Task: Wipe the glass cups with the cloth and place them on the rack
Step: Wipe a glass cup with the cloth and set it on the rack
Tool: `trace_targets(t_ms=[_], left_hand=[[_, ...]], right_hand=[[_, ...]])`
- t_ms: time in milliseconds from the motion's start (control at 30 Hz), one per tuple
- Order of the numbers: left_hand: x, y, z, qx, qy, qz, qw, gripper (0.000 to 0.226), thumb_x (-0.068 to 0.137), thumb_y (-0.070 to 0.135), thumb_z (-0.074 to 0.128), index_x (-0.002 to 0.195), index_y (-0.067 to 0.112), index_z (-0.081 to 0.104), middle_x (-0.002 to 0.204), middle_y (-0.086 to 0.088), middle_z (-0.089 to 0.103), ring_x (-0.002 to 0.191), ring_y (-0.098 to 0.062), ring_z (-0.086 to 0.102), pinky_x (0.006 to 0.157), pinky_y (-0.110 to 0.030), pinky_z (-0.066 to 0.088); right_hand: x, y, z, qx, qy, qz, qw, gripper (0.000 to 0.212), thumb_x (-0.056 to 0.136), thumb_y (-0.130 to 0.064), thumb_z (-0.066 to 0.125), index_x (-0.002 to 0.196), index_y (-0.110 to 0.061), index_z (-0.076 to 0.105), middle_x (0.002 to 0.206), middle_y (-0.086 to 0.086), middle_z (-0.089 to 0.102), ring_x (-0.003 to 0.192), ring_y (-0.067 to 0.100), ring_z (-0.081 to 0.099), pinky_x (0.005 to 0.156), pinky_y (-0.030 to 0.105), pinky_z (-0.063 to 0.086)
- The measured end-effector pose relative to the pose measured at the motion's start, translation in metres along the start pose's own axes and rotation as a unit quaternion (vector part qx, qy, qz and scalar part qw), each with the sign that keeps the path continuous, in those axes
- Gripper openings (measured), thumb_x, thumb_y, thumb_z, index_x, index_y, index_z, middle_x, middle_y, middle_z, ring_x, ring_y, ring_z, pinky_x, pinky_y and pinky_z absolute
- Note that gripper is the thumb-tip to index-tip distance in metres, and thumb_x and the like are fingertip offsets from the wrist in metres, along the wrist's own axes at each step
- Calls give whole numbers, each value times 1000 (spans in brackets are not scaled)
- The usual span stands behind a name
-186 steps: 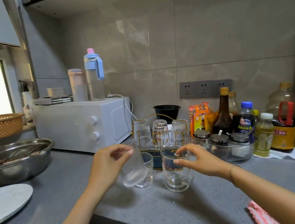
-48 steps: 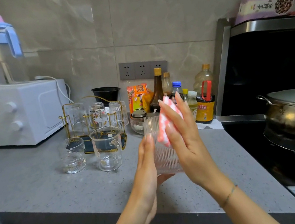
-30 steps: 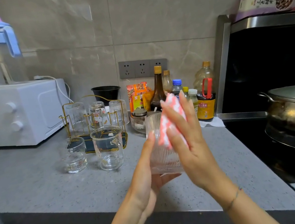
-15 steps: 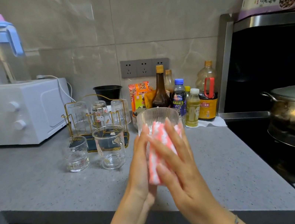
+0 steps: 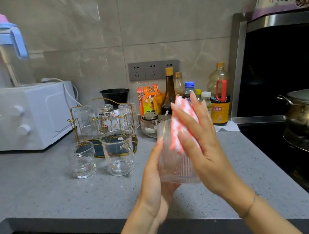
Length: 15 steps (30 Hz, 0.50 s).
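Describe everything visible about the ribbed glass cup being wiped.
The clear, vertically ribbed glass cup is held upright above the grey speckled countertop, its base in the left hand. The right hand presses a pink-and-white checked cloth against its upper wall and rim. It looks empty and touches nothing else.

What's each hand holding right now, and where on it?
Left hand cups the ribbed glass at its base and side. Right hand presses the pink-and-white cloth against its rim.
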State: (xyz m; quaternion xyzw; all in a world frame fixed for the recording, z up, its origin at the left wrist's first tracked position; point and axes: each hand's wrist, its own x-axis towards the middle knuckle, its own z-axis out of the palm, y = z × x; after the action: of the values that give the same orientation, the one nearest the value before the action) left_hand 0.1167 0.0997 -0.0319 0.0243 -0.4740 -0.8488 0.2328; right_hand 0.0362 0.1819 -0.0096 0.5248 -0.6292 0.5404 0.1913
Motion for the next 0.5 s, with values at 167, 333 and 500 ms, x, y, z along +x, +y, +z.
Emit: trace_targets(t_ms=[167, 333, 500], left_hand=[[-3, 2, 2, 9, -11, 6, 1000, 42, 93, 48, 44, 121, 27, 67, 121, -3, 69, 116, -18, 63, 101, -39, 43], [5, 8, 0, -50, -29, -26, 998, 52, 82, 55, 59, 109, 14, 74, 116, -10, 69, 104, -20, 68, 92, -33, 53], [11, 5, -3, -82, -37, -32, 995, 63, 76, 57, 67, 117, 9, 68, 118, -13, 67, 104, -23, 66, 92, -34, 53]], right_hand=[[-20, -4, 9, -32, -8, -24, 999, 47, 99, -40, 29, 146, -34, 31, 160, -13, 4, 147, 13, -9, 118, 24, -2], [-51, -8, 23, -45, -65, -46, 996, 45, 99, -42, 30, 145, -41, 31, 159, -14, 3, 147, 17, -9, 118, 23, 0], [-49, -12, 24, -35, -48, -35, 998, 43, 99, -45, 29, 141, -41, 37, 159, -16, 7, 148, 17, -7, 116, 18, 2]])
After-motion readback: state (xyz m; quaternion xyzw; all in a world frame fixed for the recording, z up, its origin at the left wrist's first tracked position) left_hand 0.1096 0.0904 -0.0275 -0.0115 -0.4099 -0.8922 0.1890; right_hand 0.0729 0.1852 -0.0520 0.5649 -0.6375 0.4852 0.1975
